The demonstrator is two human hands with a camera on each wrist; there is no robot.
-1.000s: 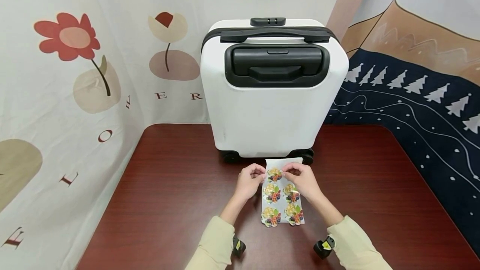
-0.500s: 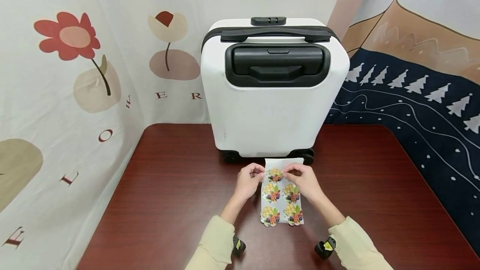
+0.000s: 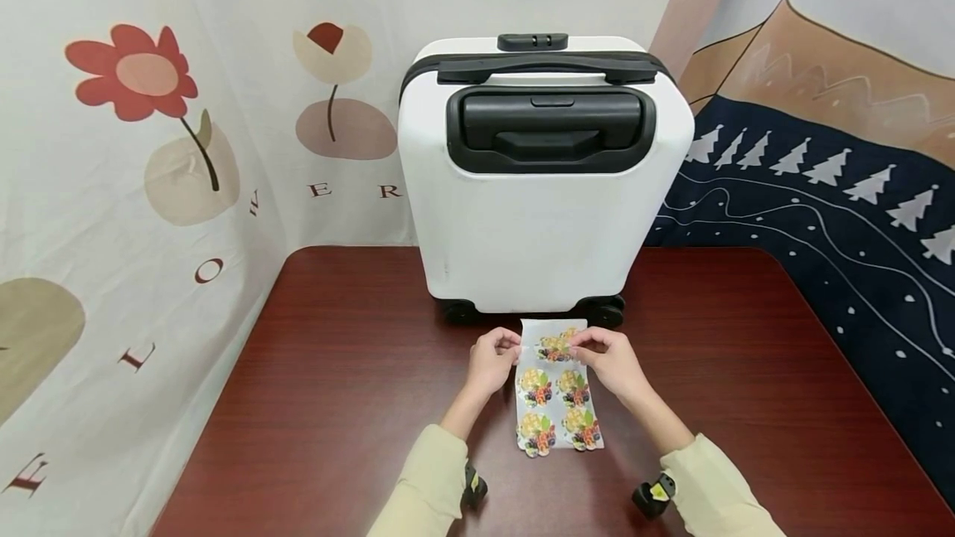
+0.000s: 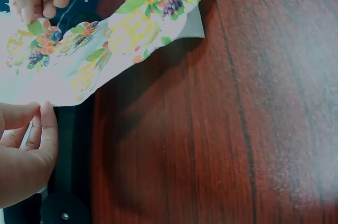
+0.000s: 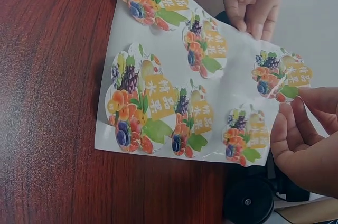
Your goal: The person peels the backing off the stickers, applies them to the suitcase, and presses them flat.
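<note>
A white sheet of fruit stickers (image 3: 531, 338) stands tilted up in front of the suitcase. My left hand (image 3: 490, 365) pinches its left edge between thumb and fingers; in the right wrist view this hand (image 5: 253, 2) appears at the top. With thumb and forefinger, my right hand (image 3: 610, 361) pinches the edge of one scalloped fruit sticker (image 5: 280, 76) near the top of the sheet. That sticker overlaps another sticker (image 3: 569, 334) of the top row in the head view. Several more stickers stay on the sheet, such as a large one (image 5: 140, 102) in the right wrist view.
A white suitcase (image 3: 537, 239) with black handles and wheels stands upright right behind the sheet. Brown wood-grain table (image 3: 343, 404) extends on both sides. Printed cloths (image 3: 821, 214) hang around the back and sides. A black wrist camera (image 3: 652, 495) sits on the right wrist.
The sheet has shifted a little left and toward me. My right hand has moved slightly right with the pinched sticker, which now sits farther right over the sheet; another top-row sticker shows behind it.
</note>
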